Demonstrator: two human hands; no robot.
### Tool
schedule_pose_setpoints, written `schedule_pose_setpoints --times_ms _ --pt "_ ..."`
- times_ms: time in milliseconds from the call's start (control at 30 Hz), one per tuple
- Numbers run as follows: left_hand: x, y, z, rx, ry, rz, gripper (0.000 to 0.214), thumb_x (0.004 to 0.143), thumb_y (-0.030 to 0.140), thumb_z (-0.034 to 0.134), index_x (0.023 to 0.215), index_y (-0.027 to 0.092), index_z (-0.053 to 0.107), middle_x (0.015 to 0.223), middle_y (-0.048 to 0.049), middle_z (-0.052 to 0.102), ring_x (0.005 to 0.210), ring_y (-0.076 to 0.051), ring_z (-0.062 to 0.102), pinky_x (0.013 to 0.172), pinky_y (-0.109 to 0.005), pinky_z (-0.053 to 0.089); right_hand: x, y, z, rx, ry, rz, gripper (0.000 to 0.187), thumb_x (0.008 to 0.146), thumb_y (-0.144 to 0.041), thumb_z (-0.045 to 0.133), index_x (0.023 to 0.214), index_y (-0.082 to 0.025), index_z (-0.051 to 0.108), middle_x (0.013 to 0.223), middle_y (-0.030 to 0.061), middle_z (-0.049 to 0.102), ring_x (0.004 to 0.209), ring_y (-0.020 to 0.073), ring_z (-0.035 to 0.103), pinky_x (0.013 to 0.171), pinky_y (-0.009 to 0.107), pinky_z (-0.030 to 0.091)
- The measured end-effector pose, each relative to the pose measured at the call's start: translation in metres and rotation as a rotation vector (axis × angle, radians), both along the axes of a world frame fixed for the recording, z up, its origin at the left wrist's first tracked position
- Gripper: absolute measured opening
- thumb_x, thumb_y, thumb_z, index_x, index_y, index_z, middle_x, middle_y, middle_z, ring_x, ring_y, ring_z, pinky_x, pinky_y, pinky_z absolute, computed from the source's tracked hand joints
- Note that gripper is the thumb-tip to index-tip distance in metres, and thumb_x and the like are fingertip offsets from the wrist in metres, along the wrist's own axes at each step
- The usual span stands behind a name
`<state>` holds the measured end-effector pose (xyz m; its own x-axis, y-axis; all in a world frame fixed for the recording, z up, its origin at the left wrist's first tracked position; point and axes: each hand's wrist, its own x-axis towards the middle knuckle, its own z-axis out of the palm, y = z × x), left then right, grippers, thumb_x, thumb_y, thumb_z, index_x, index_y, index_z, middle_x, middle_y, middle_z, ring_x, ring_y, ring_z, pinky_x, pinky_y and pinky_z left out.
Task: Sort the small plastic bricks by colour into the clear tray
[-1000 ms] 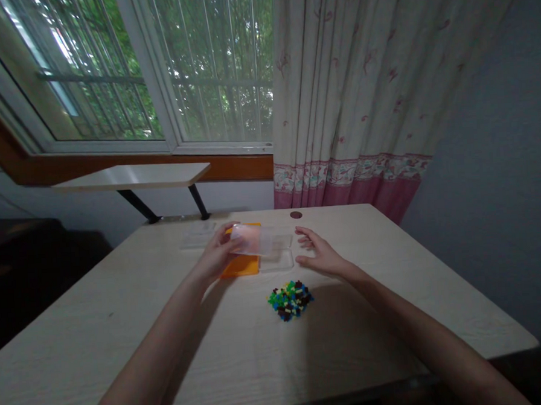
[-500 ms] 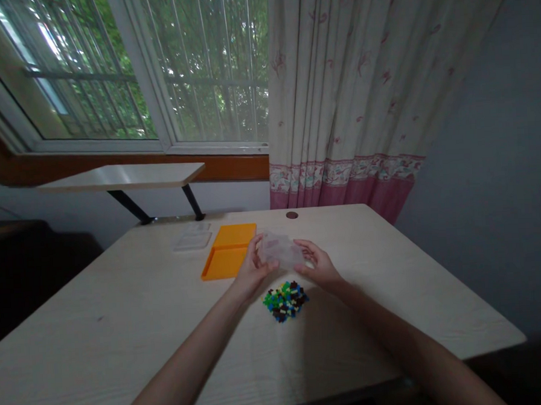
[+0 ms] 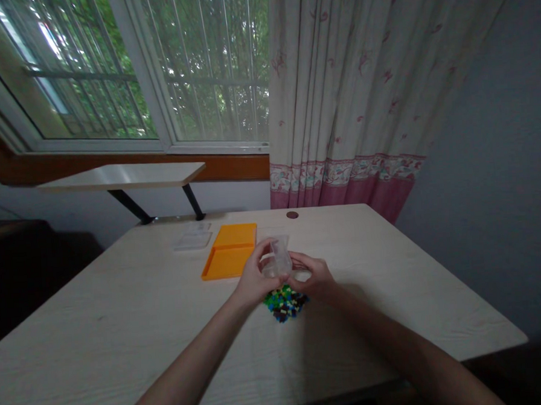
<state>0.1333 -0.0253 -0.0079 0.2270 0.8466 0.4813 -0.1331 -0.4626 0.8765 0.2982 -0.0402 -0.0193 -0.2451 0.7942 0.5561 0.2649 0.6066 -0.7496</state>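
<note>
Two hands swing a clear plastic box (image 3: 280,256) edge-on — a moment ago its broad face showed.
Left hand (image 3: 253,282) and right hand (image 3: 318,277) pinch it between thumbs and fingers, beyond the coloured pieces (image 3: 281,307) and beside the orange case (image 3: 228,262) — handling apparently unfinished.

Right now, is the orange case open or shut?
Open. The orange case lies spread on the table, near and far halves both showing, seam between.

barred window (image 3: 214,90) | floral curtain (image 3: 341,90) | grey wall (image 3: 491,185) | pale table (image 3: 101,344)
</note>
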Motion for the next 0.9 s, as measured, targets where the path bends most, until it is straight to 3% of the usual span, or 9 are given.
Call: schedule_pose_setpoints --times_ms 167,333,467,567,700,800,900 --pt "-0.002 0.001 0.002 0.048 0.023 -0.002 0.07 0.05 0.015 0.075 0.115 0.02 0.047 0.118 -0.009 0.048 0.107 -0.026 0.048 0.088 -0.036 0.042 0.0 0.001 -0.005 -0.027 0.04 0.026 0.054 0.061 -0.021 0.066 0.113 -0.021 0.054 0.101 0.0024 0.066 0.087 0.0183 0.064 0.081 0.03 0.053" --pt "-0.003 0.001 0.004 -0.01 0.015 -0.009 0.072 0.048 0.016 0.076 0.114 0.02 0.049 0.119 -0.0097 0.049 0.106 -0.027 0.049 0.088 -0.036 0.042 0.002 0.004 -0.002 -0.07 0.046 0.086 0.051 0.062 -0.021 0.066 0.112 -0.021 0.056 0.101 0.002 0.066 0.085 0.0192 0.065 0.08 0.032 0.053" --pt "-0.009 0.007 0.004 -0.035 -0.034 -0.049 0.066 0.05 0.016 0.076 0.111 0.021 0.052 0.114 -0.0076 0.053 0.106 -0.025 0.049 0.086 -0.033 0.042 0.011 0.012 0.002 -0.153 0.084 0.056 0.036 0.062 -0.026 0.066 0.097 -0.02 0.064 0.089 0.0016 0.069 0.076 0.0178 0.065 0.074 0.032 0.055" --pt "-0.015 0.01 0.006 -0.13 -0.125 -0.159 0.064 0.048 0.022 0.077 0.108 0.019 0.054 0.105 -0.0079 0.057 0.099 -0.024 0.053 0.08 -0.032 0.045 0.021 0.019 0.007 -0.312 0.219 0.09 0.03 0.063 -0.033 0.066 0.089 -0.018 0.066 0.083 0.0037 0.07 0.074 0.0179 0.066 0.072 0.033 0.054" --pt "-0.022 0.007 0.013 -0.43 -0.298 -0.408 0.066 0.057 0.036 0.07 0.117 0.019 0.048 0.095 -0.0083 0.061 0.087 -0.023 0.059 0.075 -0.037 0.047 0.026 0.025 0.01 -0.511 0.472 0.166 0.035 0.067 -0.043 0.063 0.089 -0.016 0.065 0.069 0.0045 0.07 0.06 0.0162 0.065 0.059 0.031 0.054" --pt "-0.025 0.0 0.02 -0.553 -0.356 -0.552 0.068 0.056 0.034 0.069 0.119 0.019 0.045 0.096 -0.0092 0.062 0.09 -0.024 0.059 0.08 -0.039 0.045 0.025 0.028 0.007 -0.619 0.595 0.169 0.032 0.07 -0.043 0.06 0.085 -0.015 0.064 0.06 0.0035 0.067 0.048 0.013 0.06 0.049 0.025 0.049" --pt "-0.025 -0.004 0.024 -0.581 -0.357 -0.586 0.067 0.054 0.029 0.071 0.116 0.019 0.047 0.099 -0.0093 0.062 0.092 -0.024 0.059 0.08 -0.038 0.046 0.025 0.029 0.004 -0.69 0.639 0.166 0.028 0.071 -0.039 0.06 0.084 -0.015 0.064 0.06 0.0037 0.066 0.048 0.012 0.059 0.048 0.023 0.048"
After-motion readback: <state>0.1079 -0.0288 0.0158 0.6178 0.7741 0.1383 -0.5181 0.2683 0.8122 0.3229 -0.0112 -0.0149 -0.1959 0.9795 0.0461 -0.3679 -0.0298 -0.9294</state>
